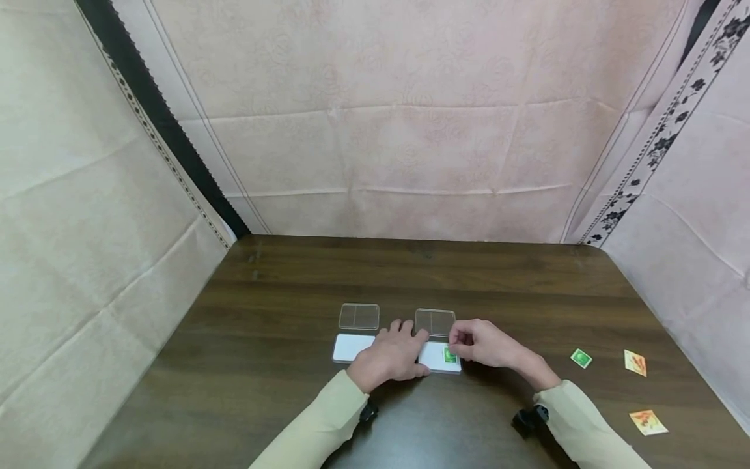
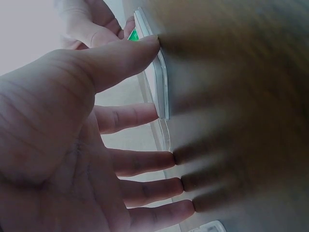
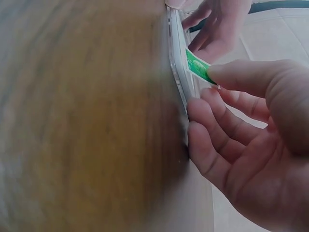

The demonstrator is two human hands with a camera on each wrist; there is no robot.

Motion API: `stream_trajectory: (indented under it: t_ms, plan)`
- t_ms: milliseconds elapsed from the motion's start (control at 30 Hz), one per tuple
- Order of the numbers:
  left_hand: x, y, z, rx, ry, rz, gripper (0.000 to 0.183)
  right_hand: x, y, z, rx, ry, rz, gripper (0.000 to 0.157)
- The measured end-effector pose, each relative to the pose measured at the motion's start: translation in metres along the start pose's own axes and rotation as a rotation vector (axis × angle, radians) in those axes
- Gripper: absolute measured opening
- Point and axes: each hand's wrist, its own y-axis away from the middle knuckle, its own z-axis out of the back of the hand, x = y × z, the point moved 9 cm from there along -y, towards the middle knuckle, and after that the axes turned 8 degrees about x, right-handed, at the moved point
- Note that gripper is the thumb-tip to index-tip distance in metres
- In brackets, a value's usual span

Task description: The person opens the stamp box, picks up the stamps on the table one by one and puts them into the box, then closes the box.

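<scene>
My right hand (image 1: 482, 342) pinches a small green stamp with a white border (image 3: 197, 65) between thumb and index finger. One end of the stamp meets the white surface of the right flat box (image 1: 431, 357), and the end in my grip is lifted. That box lies with its clear lid (image 1: 435, 320) folded back. Across its left side, my left hand (image 1: 394, 353) spreads straight fingers; the thumb and index finger (image 2: 133, 117) touch the box's edge, and the other fingertips reach the table. A second flat white box (image 1: 350, 347) lies left, partly behind my left hand.
The second box's clear lid (image 1: 359, 316) is also folded back. On the right of the brown table (image 1: 263, 391) lie another green stamp (image 1: 581, 358) and two orange-and-yellow stamps, one farther (image 1: 635, 363), one nearer (image 1: 648, 422). Pale cloth (image 1: 410, 163) hangs around the table.
</scene>
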Motion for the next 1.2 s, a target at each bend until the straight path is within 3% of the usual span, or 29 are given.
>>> stream_trajectory:
  t_ms: [567, 1200]
  plan:
    - [-0.0001, 0.0005, 0.0011, -0.012, -0.02, 0.0, 0.062, 0.0054, -0.0057, -0.0051, -0.014, 0.103, -0.052, 0.01]
    - [0.0007, 0.0002, 0.0004, -0.003, 0.0, 0.001, 0.061, 0.0088, -0.0004, -0.0031, 0.036, 0.096, -0.063, 0.008]
